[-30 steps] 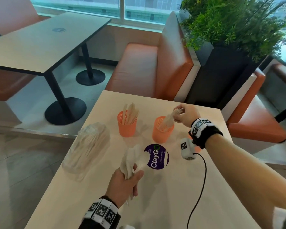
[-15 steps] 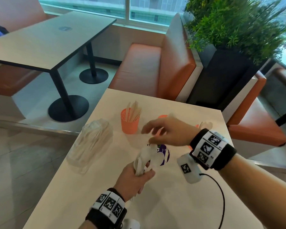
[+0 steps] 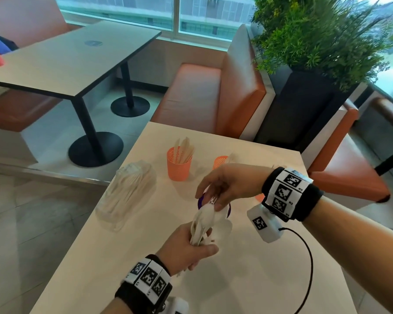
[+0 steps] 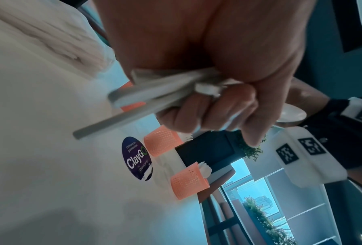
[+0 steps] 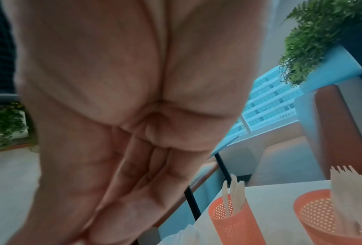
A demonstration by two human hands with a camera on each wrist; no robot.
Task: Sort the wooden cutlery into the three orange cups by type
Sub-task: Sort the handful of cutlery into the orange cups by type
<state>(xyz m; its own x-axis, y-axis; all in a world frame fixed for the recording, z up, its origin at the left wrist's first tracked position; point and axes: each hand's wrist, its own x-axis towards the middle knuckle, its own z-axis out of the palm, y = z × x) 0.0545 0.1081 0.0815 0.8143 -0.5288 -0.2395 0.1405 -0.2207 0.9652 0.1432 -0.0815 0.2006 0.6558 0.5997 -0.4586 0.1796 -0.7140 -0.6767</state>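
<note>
Three orange cups are the targets, and two show plainly in the head view: the knife cup [image 3: 179,164] beyond the purple sticker [image 3: 202,201], and a second cup [image 3: 220,162] partly hidden behind the right hand [image 3: 227,185]. Only an orange sliver of the third cup [image 3: 259,197] shows, under the right wrist; the left wrist view shows it [image 4: 189,183] just past the sticker, with spoon bowls standing in it.

Curled tightly, the left hand [image 3: 186,247] holds a bundle of cutlery [image 3: 202,223] by the handles, on the near side of the sticker, with the spoon-shaped ends fanning up over it. From above, the right hand's fingertips [image 3: 218,206] touch the top of that fan; the fingers look extended and close together, but whether they already pinch a piece I cannot tell.

Doing this step well probably means taking one piece only, gripped near its head between thumb and forefinger, and drawing it along its own length so the neighbours stay put. Easing the left hand's grip slightly would help it slide free, and checking the type before choosing a cup avoids a mix-up. To the left of the sticker lies a clear bag of cutlery [image 3: 128,193].
</note>
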